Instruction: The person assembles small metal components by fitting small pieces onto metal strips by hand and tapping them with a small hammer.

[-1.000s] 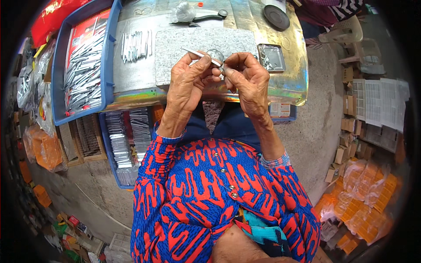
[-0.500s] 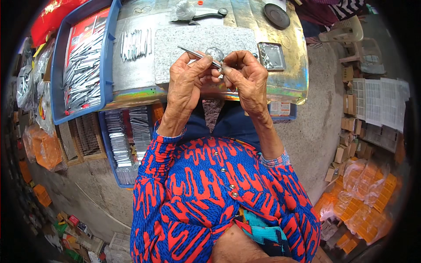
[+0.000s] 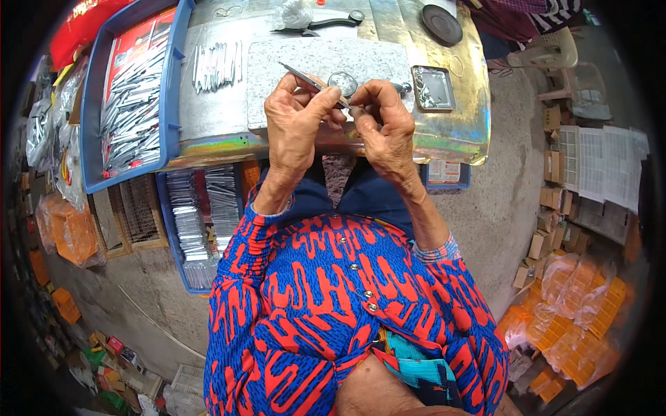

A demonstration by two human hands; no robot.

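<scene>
My left hand is closed around a slim silver pen-shaped rod, which slants with its thin tip to the upper left. At the rod's lower end, the thumb and fingers of my right hand pinch together. Whatever they hold there is too small to make out. Both hands hover over the front edge of a speckled grey stone slab. Just beyond my fingers sits a small round clear dish with tiny bits in it. A row of similar silver rods lies left of the slab.
A blue tray heaped with silver rods stands at the left of the metal-topped table. To the right are a small rectangular tray of metal bits and a black round dish. A black-handled tool lies at the back.
My right hand has shifted slightly left and its fingers have turned at the rod's lower end. The left hand keeps its hold on the rod, almost in place.
</scene>
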